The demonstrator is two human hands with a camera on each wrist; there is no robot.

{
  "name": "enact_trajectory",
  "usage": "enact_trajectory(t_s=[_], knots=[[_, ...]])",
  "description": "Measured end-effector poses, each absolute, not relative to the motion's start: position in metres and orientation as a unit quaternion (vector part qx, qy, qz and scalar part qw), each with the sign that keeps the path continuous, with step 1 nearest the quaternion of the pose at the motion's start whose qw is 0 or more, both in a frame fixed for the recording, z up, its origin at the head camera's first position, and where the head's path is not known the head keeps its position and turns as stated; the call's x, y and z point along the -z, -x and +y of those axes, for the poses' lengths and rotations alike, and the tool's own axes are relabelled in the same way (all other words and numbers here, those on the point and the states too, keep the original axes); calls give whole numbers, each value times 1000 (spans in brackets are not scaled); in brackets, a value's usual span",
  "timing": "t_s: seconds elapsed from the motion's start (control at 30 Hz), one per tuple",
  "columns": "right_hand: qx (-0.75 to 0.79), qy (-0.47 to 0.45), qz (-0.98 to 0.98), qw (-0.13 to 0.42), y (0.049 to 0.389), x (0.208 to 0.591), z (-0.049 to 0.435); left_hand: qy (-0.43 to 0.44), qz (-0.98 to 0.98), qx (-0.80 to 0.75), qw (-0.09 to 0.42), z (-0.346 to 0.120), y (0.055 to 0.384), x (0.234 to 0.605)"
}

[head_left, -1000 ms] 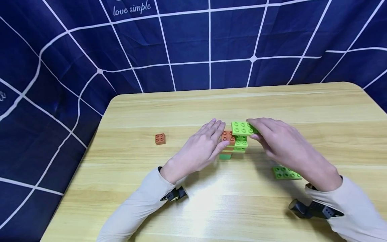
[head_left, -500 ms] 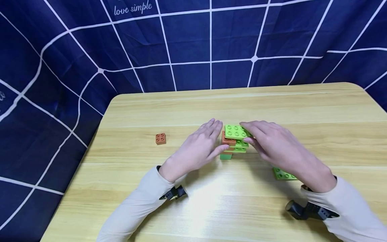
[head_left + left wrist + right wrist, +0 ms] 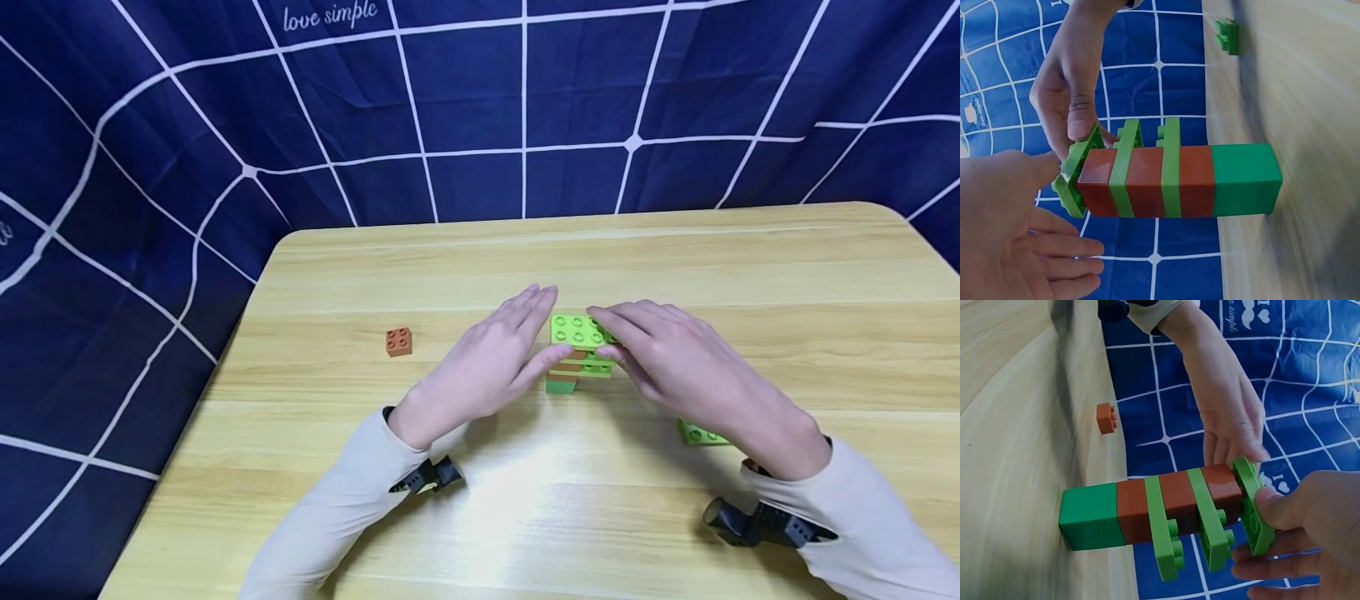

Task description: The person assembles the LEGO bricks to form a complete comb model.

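Seven pieces are seen in and over one upright stack, which stands on the wooden surface [image 3: 337, 467]. Its base is formed by a dark green block [image 3: 1247, 180]; above this, three orange-brown blocks [image 3: 1197, 181] are alternated with two light green plates [image 3: 1171, 181], both left jutting out toward the right-hand side. At the top, a third light green plate, the top plate [image 3: 576, 331], is held at a slant over the uppermost block; whether it is touched by that block cannot be told. The top plate is pinched at its right end between the thumb and fingers of the right hand [image 3: 682, 358]. The left hand [image 3: 487, 358] is held just beside the stack with its fingers extended and nothing grasped; whether the top plate is touched by its thumb cannot be told. One loose orange brick [image 3: 398, 342] is placed well apart to the left, studs up. Another light green plate, the loose plate [image 3: 702, 433], is partly hidden under the right forearm. The surface is backed by a dark blue cloth [image 3: 465, 100] marked with white lines.
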State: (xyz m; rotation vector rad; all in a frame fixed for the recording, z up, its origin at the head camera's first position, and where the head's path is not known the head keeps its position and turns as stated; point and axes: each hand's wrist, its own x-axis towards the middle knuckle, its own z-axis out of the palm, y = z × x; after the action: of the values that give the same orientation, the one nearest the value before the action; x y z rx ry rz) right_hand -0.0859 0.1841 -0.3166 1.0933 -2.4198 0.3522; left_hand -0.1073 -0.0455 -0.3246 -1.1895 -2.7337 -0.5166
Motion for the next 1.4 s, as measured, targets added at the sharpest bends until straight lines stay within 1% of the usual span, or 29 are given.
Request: enact_trajectory(t_s=[0.17, 0.27, 0.4, 0.67, 1.13, 1.4], knots=[[-126, -402, -876, 235, 85, 315, 181, 407, -892, 185, 66, -41, 112, 322], [-125, -404, -875, 234, 85, 315, 181, 417, -890, 174, 62, -38, 115, 321], [-123, -405, -876, 230, 85, 314, 180, 414, -893, 167, 53, -36, 115, 323], [-123, -405, -879, 221, 85, 313, 182, 414, -896, 150, 64, -35, 112, 323], [-133, -413, -874, 219, 86, 313, 186, 414, -893, 169, 46, -34, 112, 321], [-140, -408, -878, 207, 87, 311, 188, 413, -898, 139, 60, -32, 112, 319]])
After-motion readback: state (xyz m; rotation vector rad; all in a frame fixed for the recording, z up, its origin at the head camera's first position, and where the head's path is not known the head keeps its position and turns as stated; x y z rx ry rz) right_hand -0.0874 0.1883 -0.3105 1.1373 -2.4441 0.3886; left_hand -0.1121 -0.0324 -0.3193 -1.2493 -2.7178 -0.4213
